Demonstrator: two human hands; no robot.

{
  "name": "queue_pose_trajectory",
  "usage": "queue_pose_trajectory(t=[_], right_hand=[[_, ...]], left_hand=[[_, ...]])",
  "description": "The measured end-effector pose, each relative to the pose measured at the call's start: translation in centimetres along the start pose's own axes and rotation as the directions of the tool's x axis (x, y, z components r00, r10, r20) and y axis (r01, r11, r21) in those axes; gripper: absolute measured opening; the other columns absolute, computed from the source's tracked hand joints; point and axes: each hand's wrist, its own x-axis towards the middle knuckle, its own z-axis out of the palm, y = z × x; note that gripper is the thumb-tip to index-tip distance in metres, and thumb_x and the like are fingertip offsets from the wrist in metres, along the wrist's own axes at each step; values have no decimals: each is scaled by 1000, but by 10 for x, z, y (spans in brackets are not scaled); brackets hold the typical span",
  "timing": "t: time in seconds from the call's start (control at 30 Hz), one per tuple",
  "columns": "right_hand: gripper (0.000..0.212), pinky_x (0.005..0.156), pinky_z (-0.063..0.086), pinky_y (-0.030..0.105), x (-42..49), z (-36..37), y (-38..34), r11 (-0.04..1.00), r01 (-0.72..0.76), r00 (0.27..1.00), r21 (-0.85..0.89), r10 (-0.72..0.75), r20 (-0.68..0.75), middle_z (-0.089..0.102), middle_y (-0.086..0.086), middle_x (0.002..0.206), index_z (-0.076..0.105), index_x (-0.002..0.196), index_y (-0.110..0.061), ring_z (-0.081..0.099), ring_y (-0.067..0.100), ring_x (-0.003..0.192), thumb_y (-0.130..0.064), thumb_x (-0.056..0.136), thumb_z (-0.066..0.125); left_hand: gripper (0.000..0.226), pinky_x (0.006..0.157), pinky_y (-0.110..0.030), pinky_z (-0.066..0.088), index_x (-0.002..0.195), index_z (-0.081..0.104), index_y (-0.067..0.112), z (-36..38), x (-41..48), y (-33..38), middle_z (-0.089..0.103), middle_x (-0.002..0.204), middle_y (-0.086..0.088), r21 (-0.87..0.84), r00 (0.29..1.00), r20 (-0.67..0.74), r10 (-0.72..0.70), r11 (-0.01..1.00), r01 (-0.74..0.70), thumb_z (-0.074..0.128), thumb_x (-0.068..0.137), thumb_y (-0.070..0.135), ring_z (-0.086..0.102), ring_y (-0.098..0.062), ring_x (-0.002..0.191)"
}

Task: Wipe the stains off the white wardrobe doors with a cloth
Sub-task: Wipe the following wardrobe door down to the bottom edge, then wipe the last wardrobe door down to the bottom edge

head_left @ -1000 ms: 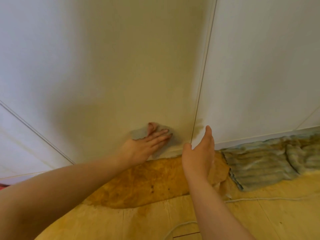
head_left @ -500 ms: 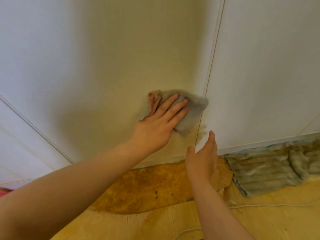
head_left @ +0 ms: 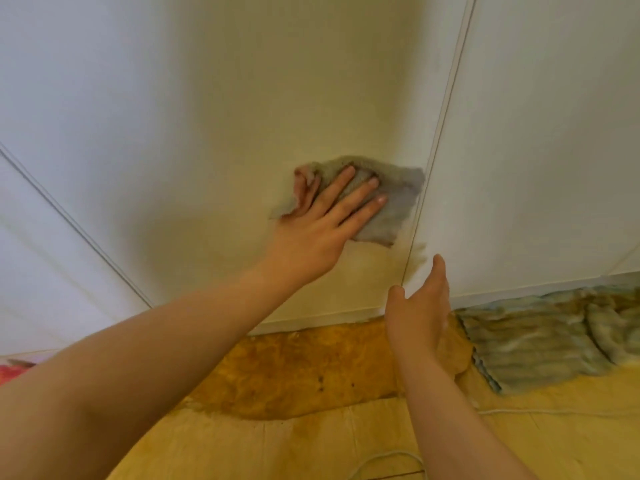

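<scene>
A white wardrobe door (head_left: 214,109) fills the middle of the view, with a second door (head_left: 540,140) to its right across a narrow vertical gap. My left hand (head_left: 318,233) presses a grey cloth (head_left: 391,202) flat against the middle door with straight fingers, just left of the gap. A pinkish edge of the cloth shows by my thumb. My right hand (head_left: 420,313) is held edge-on with straight fingers at the lower corner of the right door, by the gap. A faint grey smudge (head_left: 420,252) lies on the right door beside the gap.
A third white panel (head_left: 41,258) angles away at the left. On the wooden floor (head_left: 311,445) lie a brown mat (head_left: 304,372), a grey-green ribbed rug (head_left: 540,344) along the wardrobe base, and a thin white cord (head_left: 554,412).
My left hand has slid the cloth up the door from near its bottom edge. My right hand has stayed by the gap, lifting slightly.
</scene>
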Motion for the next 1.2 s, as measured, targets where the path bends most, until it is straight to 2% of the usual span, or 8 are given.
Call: queue_pose_trajectory(t=[0.07, 0.2, 0.27, 0.4, 0.57, 0.73, 0.93, 1.2], right_hand=[[68, 110, 24, 43, -2, 2, -2, 1000, 18, 1000, -9, -18, 13, 24, 1, 151, 17, 146, -25, 27, 24, 136, -9, 90, 50], [67, 110, 25, 43, -8, 8, 1, 994, 29, 999, -101, -24, 48, 24, 1, 151, 16, 147, -25, 28, 25, 135, -12, 90, 50], [67, 109, 28, 43, -18, 13, 7, 982, 35, 995, -184, -17, 102, 25, 3, 151, 15, 147, -23, 29, 26, 134, -14, 91, 50], [64, 104, 36, 45, -28, 30, 8, 977, 22, 982, -210, 19, 189, 33, 7, 146, 22, 145, -20, 37, 29, 128, -13, 89, 51], [59, 99, 40, 45, -34, 53, 6, 962, -15, 936, -272, 109, 334, 41, 10, 141, 25, 145, -18, 44, 31, 123, -13, 90, 45], [46, 97, 41, 43, -40, 69, -10, 946, -162, 849, -280, 278, 449, 48, 13, 134, 30, 142, -18, 48, 33, 117, -20, 97, 37], [36, 89, 43, 36, -66, 70, -100, 873, -411, 718, -261, 487, 498, 50, 20, 131, 42, 133, -1, 49, 34, 116, -14, 100, 33], [12, 57, 41, 25, -95, 18, -286, 750, -635, 521, -183, 592, 615, 45, 4, 74, 47, 87, -8, 46, 15, 62, -8, 95, 39]], left_hand=[[56, 117, -40, 0, 138, 44, 10, 15, -43, 12, 44, 144, -9, -17, 972, 181, 148, 989, -148, 37, 83, 1, 6, -26, 146], [50, 114, -42, 9, 117, 67, 8, 15, -84, 19, 61, 127, -8, 7, 781, 557, 282, 939, -344, 32, 81, 9, 53, -24, 123], [30, 107, -40, 30, 99, 76, 14, 9, -83, 23, 70, 110, -3, -39, 750, 583, 312, 933, -357, 56, 77, 17, 65, -20, 106], [37, 77, -32, 50, 66, 73, 17, 4, -81, 38, 69, 76, 1, -137, 693, 702, 164, 986, -94, 90, 34, 20, 65, -22, 76], [31, 97, -36, 34, 123, 57, 14, -3, -90, 36, 54, 128, -6, -199, 549, 833, 73, 965, 174, 51, 93, 20, 44, -29, 118], [31, 102, -31, 31, 126, 50, 13, -15, -87, 17, 51, 133, -6, -195, 480, 876, 46, 944, 266, 44, 96, 16, 45, -26, 120], [41, 85, -32, 39, 122, 48, 9, -87, -65, -34, 57, 120, -13, -184, 298, 951, -85, 620, 763, 62, 83, 6, 46, -29, 116], [40, 91, -31, 43, 127, 56, 15, -220, 16, -150, 60, 125, -8, -180, 261, 959, -108, 477, 860, 50, 88, 6, 53, -25, 115]])
